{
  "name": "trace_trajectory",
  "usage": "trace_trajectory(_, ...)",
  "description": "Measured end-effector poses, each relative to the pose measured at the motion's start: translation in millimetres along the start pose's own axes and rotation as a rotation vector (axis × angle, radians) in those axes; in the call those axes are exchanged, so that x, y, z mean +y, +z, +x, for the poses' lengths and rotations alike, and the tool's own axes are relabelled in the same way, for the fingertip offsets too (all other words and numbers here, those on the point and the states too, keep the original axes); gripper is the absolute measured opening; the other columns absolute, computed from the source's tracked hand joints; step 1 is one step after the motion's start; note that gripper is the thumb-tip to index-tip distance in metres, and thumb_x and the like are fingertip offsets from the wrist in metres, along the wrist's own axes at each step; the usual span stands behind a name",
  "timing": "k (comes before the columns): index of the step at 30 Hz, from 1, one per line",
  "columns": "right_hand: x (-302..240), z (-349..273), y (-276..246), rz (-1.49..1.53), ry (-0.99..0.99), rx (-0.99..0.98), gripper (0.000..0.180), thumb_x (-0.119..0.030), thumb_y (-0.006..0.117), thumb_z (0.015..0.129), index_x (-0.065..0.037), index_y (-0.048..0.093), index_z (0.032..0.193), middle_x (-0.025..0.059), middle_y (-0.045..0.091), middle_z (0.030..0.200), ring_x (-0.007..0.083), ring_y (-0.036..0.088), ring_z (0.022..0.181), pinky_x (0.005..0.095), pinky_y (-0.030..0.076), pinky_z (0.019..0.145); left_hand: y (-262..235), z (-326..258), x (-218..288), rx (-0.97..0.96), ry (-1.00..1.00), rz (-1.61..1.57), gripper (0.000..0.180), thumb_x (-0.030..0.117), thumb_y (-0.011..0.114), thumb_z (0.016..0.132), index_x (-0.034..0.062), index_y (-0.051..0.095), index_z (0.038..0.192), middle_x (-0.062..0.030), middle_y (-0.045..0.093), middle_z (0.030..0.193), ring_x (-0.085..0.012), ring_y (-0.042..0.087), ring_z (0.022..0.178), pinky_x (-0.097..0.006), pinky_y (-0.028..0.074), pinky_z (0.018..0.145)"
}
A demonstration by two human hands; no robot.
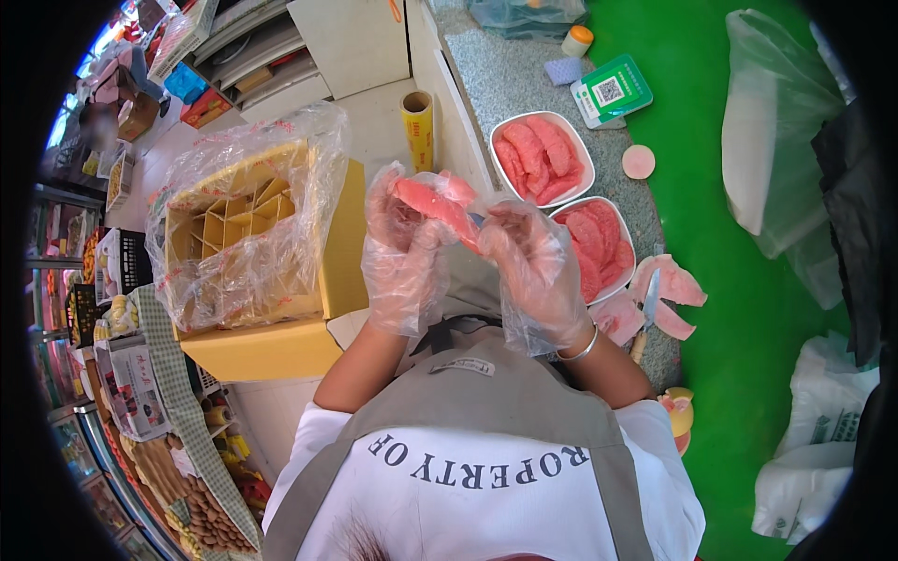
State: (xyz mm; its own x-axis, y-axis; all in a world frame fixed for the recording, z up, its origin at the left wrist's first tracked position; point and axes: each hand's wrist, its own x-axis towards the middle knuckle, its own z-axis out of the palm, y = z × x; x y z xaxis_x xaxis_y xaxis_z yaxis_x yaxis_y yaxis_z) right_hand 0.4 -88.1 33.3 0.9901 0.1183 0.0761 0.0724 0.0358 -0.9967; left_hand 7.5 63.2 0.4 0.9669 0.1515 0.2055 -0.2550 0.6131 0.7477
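Observation:
Both hands wear clear plastic gloves and are raised in front of my chest. My left hand (404, 252) is closed around a piece of pink pomelo flesh (438, 204). Close beside it, my right hand (535, 266) has its fingers pinched at the fruit's lower right end. A small bluish bit shows at those fingertips; I cannot make out what it is. To the right, two white tubs hold peeled pomelo segments, one a farther tub (493, 140) and the other a nearer tub (634, 252). Pomelo peel (675, 280) lies beyond my right hand, with a knife (649, 304) on it.
An open yellow carton (341, 252) with cardboard dividers and crumpled plastic stands at left. Behind it is a yellow roll (417, 131). The grey counter (486, 70) carries a green code sign (613, 91) and an orange-capped jar (577, 40). Plastic bags (776, 140) hang at right.

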Motion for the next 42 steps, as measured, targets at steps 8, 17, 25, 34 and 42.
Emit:
trace_trajectory(8, -22, 3, -2, -0.559, -0.378, -0.056, 0.029, -0.012, 0.082, 0.078, -0.004, 0.07, 0.103, 0.0147, 0.067, 0.099, 0.029, 0.068, 0.087, 0.036, 0.055, 0.074, -7, -8, 0, -0.07, 0.138, 0.118, 0.071, 0.003, 0.068, 0.092, 0.01, 0.03, 0.151, -0.0118, 0.049, 0.139, -0.0235, 0.05, 0.128, -0.039, 0.044, 0.106)
trace_trajectory(17, -17, 5, -1, -0.339, -0.302, -0.132, 0.013, -0.006, 0.071, 0.086, -0.001, 0.068, 0.098, 0.0148, 0.065, 0.098, 0.0259, 0.068, 0.085, 0.0353, 0.056, 0.074, -9, -5, 1, -0.157, 0.194, 0.096, 0.068, 0.0, 0.066, 0.092, 0.0113, 0.032, 0.15, -0.0145, 0.05, 0.14, -0.0239, 0.052, 0.127, -0.04, 0.046, 0.104)
trace_trajectory(25, -34, 4, 5, -0.488, -0.256, -0.118, 0.018, -0.012, 0.075, 0.086, 0.0, 0.065, 0.095, 0.0145, 0.066, 0.093, 0.0246, 0.068, 0.082, 0.0328, 0.056, 0.071, -9, -6, 3, -0.18, 0.194, 0.141, 0.065, -0.001, 0.063, 0.094, 0.0149, 0.033, 0.15, -0.0157, 0.05, 0.14, -0.0252, 0.054, 0.125, -0.04, 0.049, 0.102)
trace_trajectory(34, -19, 8, -1, -0.49, -0.4, -0.129, 0.01, -0.003, 0.069, 0.086, 0.0, 0.064, 0.094, 0.0152, 0.066, 0.094, 0.0273, 0.068, 0.08, 0.0331, 0.056, 0.071, -20, -5, -6, -0.256, 0.268, 0.236, 0.066, 0.0, 0.062, 0.095, 0.0167, 0.032, 0.152, -0.0149, 0.049, 0.141, -0.0262, 0.054, 0.125, -0.04, 0.049, 0.101)
trace_trajectory(42, -3, 1, 0, -0.031, -0.023, -0.131, 0.012, -0.001, 0.065, 0.09, 0.002, 0.062, 0.102, 0.0088, 0.065, 0.093, 0.0127, 0.064, 0.081, 0.0269, 0.053, 0.073, -14, -5, -5, -0.217, 0.21, 0.131, 0.066, 0.001, 0.065, 0.094, 0.0157, 0.034, 0.15, -0.0161, 0.049, 0.142, -0.0261, 0.055, 0.124, -0.04, 0.05, 0.1)
